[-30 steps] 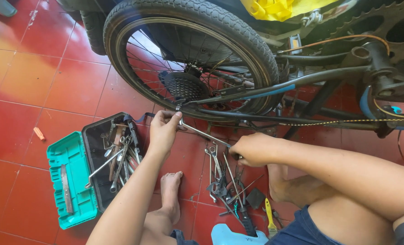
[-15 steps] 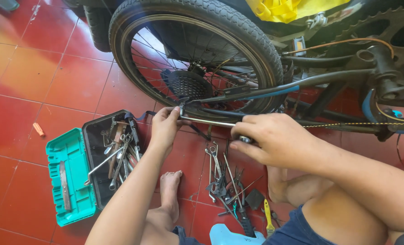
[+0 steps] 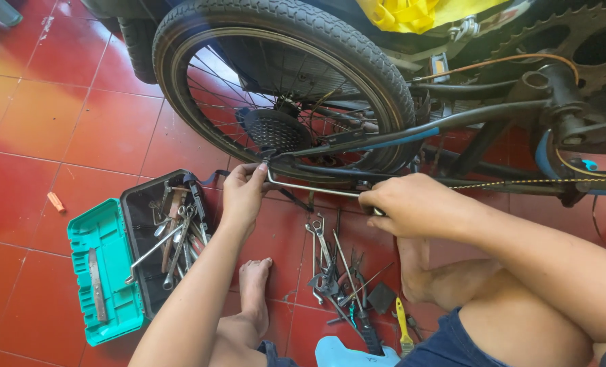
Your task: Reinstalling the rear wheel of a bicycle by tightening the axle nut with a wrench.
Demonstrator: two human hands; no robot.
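**Both hands on a wrench at the wheel hub**

The left hand point(image 3: 243, 194) pinches the wrench point(image 3: 313, 189) head at the wheel point(image 3: 282, 81) axle; the right hand point(image 3: 411, 204) is clenched round its handle. The toolbox point(image 3: 106, 272) lies open, near left.

A long bright-steel socket wrench point(image 3: 316, 187) shines smooth and glossy; the black rubber bicycle tyre point(image 3: 303, 20) is matt, with rough knobbly tread. The teal plastic toolbox lid point(image 3: 106, 272) has a dull, smooth sheen (its jumbled grey metal spanners point(image 3: 174, 234) glint here and there). Glazed red floor tiles point(image 3: 99, 129) look polished, the black painted bicycle frame tube point(image 3: 479, 117) satin, dusty
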